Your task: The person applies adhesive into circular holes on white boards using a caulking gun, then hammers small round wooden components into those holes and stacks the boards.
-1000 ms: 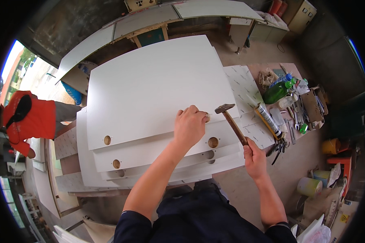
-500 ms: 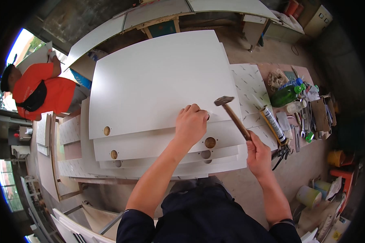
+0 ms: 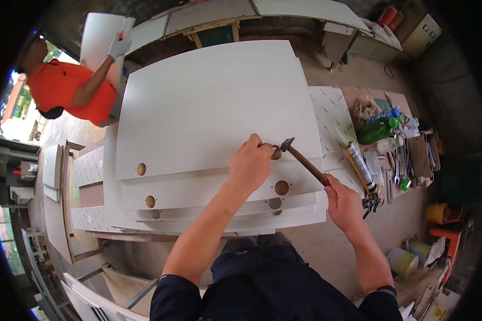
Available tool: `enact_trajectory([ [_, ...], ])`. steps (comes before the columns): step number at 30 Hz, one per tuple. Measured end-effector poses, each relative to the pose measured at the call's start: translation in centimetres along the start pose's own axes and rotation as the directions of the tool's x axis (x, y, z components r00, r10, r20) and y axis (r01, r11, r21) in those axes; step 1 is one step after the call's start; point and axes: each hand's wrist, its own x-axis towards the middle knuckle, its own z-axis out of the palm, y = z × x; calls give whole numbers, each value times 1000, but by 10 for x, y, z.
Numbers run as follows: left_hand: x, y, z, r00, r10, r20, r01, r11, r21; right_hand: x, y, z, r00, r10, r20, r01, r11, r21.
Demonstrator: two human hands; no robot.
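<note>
While my left grip (image 3: 250,164) pinches a small round brown fitting (image 3: 276,153) against the top white rectangular board (image 3: 214,101), my right grip (image 3: 344,202) (fist closed) holds the wooden-handled hammer (image 3: 305,162), its head touching the fitting.

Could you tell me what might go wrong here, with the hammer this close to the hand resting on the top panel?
The left hand pinches a small part at the round hole in the top white panel, right beside the head of the wooden-handled hammer held by the right hand. A stray blow could hit the fingertips. A miss could also dent the panel face. The stacked white panels lie stepped, so a blow might shift them.
</note>
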Motion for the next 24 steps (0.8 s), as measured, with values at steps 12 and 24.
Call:
enact_trajectory([
  [12, -8, -13, -14, 996, -83, 12, 84, 996, -40, -7, -5, 2, 991, 51, -124, -23, 975, 221],
  [24, -8, -9, -14, 994, -93, 56, 88, 993, 79, 6, -29, 19, 987, 25, -156, 30, 941, 338],
])
